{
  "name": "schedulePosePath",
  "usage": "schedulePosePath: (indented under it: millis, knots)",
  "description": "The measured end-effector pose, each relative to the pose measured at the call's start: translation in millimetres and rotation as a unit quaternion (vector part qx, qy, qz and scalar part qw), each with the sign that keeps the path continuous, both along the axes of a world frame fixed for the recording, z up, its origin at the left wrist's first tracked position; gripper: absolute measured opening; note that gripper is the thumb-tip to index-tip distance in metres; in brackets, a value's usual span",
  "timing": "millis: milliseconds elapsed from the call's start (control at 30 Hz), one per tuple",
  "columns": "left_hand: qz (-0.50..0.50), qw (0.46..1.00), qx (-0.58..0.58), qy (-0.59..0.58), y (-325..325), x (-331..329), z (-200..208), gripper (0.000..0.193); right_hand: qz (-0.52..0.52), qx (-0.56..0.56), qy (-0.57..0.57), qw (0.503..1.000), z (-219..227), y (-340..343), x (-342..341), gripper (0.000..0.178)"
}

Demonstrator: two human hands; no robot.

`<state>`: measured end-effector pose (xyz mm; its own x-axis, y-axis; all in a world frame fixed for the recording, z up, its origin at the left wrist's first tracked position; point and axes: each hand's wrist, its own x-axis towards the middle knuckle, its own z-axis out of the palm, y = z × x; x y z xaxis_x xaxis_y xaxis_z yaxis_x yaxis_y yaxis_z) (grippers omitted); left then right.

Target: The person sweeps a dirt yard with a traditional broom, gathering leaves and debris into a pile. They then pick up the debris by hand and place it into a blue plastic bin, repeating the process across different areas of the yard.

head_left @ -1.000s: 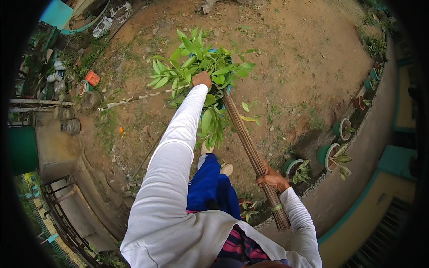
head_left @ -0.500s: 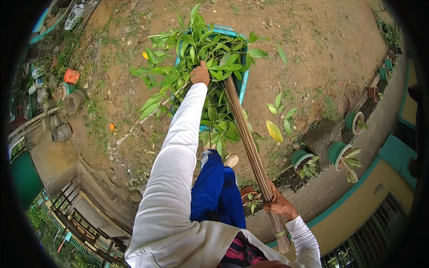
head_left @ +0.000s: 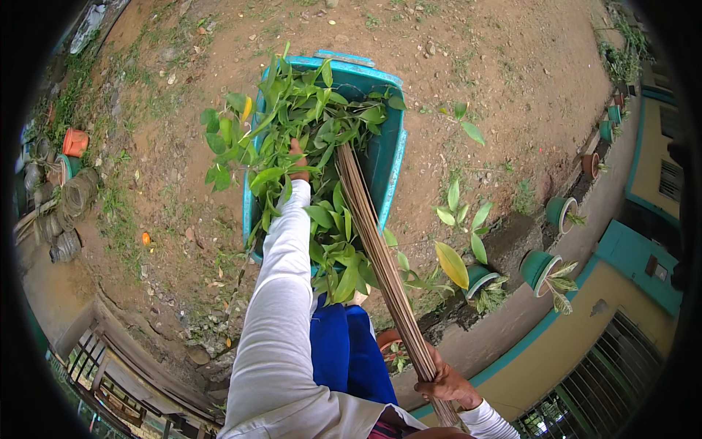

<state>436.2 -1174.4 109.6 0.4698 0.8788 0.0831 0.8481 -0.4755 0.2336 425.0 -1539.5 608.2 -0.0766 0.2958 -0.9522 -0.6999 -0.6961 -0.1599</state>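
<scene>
Stick broom (head_left: 380, 256) runs diagonally, head up-left into leaves (head_left: 307, 132) — right hand (head_left: 447, 382) clamped on it, left hand (head_left: 298, 162) clutching leaves.

From my remote view, the fingers of the left hand (head_left: 297, 162) are buried in the leafy branches (head_left: 307, 146), so I cannot confirm the grip. The leaves also hide most of the teal bin (head_left: 391, 157) interior and the far end of the stick bundle (head_left: 380, 256). The bundle's near end below the right hand (head_left: 447, 382) is cut off by the lower picture edge.
</scene>
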Motion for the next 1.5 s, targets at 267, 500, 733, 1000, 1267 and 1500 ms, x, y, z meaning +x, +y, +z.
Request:
schedulePosePath:
  millis: [267,500,733,1000,1267,1500]
  knots:
    - [-0.112,0.978,-0.173,0.033,3,-5,55,0.068,0.051,0.046,-0.030,0.997,-4,-41,-30,0.093]
    - [-0.262,0.931,-0.187,0.173,-43,-6,262,0.061,-0.078,0.170,-0.010,0.982,24,-105,-47,0.097]
    - [-0.318,0.917,-0.209,0.117,-109,-54,416,0.044,-0.032,0.194,-0.063,0.978,118,-134,-49,0.082]
    - [-0.321,0.918,-0.228,0.048,-149,-150,476,0.044,-0.041,0.221,-0.077,0.971,271,-173,-70,0.015]
    - [-0.325,0.904,-0.278,-0.010,-147,-208,566,0.046,-0.068,0.241,-0.188,0.950,400,-261,-136,0.070]
    - [-0.241,0.934,-0.215,-0.152,-68,-300,613,0.040,-0.016,0.300,-0.364,0.882,431,-223,-166,0.082]
